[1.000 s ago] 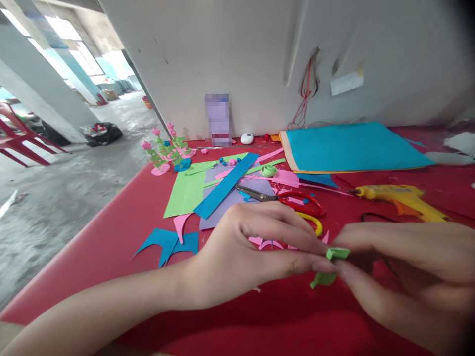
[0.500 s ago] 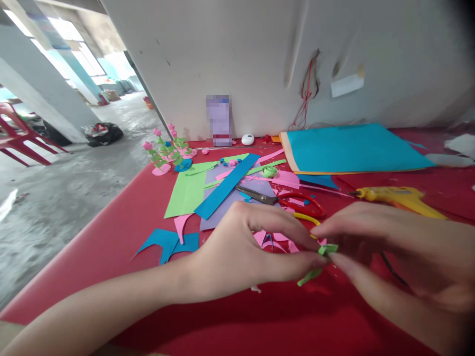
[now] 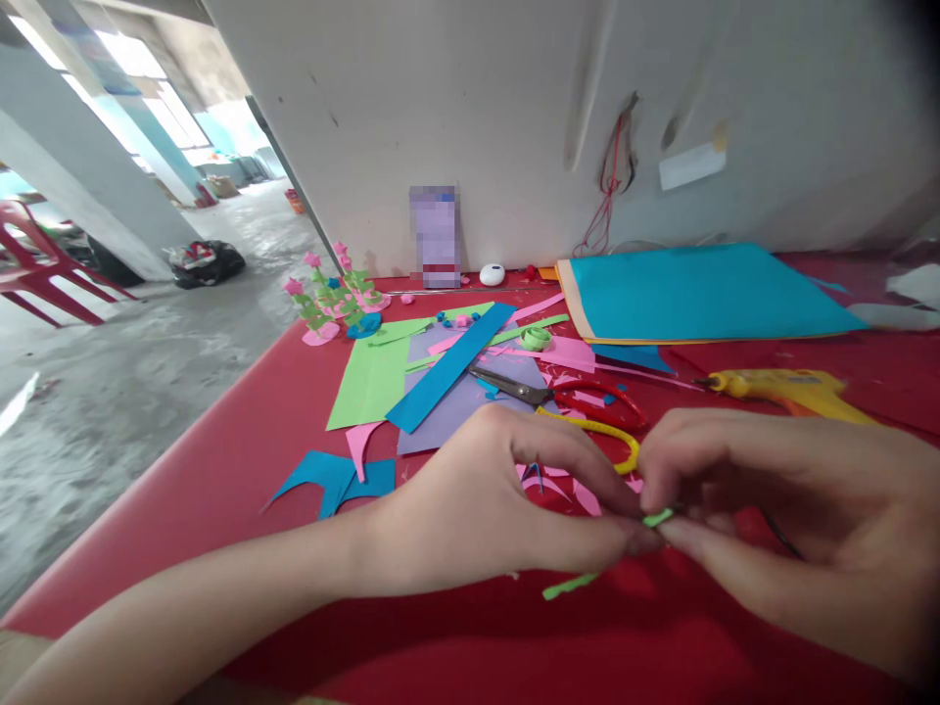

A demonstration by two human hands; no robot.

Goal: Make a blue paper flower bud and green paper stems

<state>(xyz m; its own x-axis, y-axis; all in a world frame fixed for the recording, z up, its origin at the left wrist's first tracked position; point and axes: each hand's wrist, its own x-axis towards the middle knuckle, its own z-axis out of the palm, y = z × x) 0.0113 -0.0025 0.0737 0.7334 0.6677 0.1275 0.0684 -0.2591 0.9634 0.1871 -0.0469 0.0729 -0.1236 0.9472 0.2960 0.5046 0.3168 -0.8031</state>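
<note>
A narrow light green paper strip (image 3: 657, 518) is pinched between both hands above the red table. My left hand (image 3: 492, 509) is closed, thumb and forefinger pressed on the strip, and a loose green tail hangs below it. My right hand (image 3: 793, 499) is closed too, its thumb and forefinger gripping the strip's other part; the fingertips partly hide the paper. Just beyond the hands lie scissors (image 3: 525, 392) with one red and one yellow handle loop. Pink paper scraps (image 3: 584, 497) lie behind the fingers.
Paper flowers (image 3: 323, 294) stand at the table's far left corner. A blue paper strip (image 3: 451, 367) lies across green and purple sheets. At the right are a yellow glue gun (image 3: 789, 385) and a stack of blue sheets (image 3: 705, 294). A phone (image 3: 435, 235) leans on the wall.
Both hands have shifted slightly, and less green paper shows between the fingertips. The strip's tail now hangs further left. More of the scissors' yellow handle is visible.
</note>
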